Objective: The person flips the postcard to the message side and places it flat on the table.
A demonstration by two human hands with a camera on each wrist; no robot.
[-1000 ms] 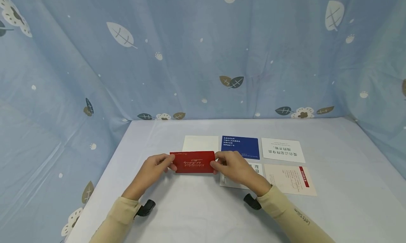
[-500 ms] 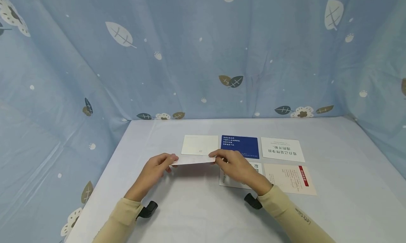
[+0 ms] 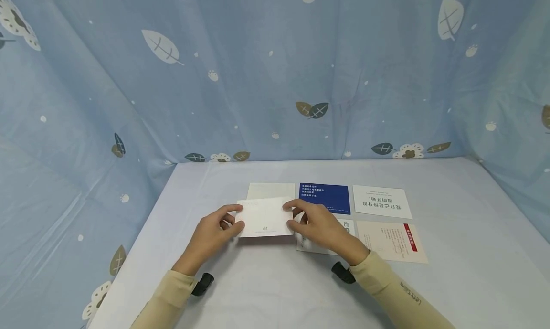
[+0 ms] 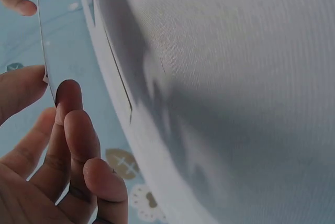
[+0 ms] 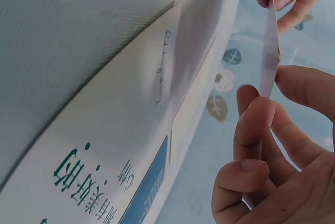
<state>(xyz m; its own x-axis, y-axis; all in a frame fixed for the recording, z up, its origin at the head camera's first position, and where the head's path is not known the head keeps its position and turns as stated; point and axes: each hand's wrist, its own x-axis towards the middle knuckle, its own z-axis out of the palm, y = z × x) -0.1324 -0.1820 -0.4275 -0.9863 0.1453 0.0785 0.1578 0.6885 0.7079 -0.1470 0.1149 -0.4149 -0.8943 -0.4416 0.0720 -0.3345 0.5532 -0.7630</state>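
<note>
A white card (image 3: 264, 217) with a small printed mark near its lower edge is held slightly tilted above the table in the head view. My left hand (image 3: 215, 231) pinches its left end between thumb and fingers, and my right hand (image 3: 318, 226) pinches the right end. Both wrist views show the card (image 4: 40, 25) nearly edge-on. Behind it lies a pale card (image 3: 270, 189), its lower part hidden. Under my right hand is a white card with dark lettering (image 3: 306, 243), partly covered; its green characters and handwriting show in the right wrist view.
On the white-covered table (image 3: 266, 281) lie a dark blue card (image 3: 324, 195), a white card with grey lettering (image 3: 382, 201) and a cream card with a red strip (image 3: 393, 241), forming two rows with the others. A blue patterned curtain (image 3: 240, 80) hangs behind and at the sides.
The held card has turned from its red, lettered face to its white face, passing nearly edge-on midway. Both hands stay at its ends with shifted fingers. The cards on the table have not moved.
</note>
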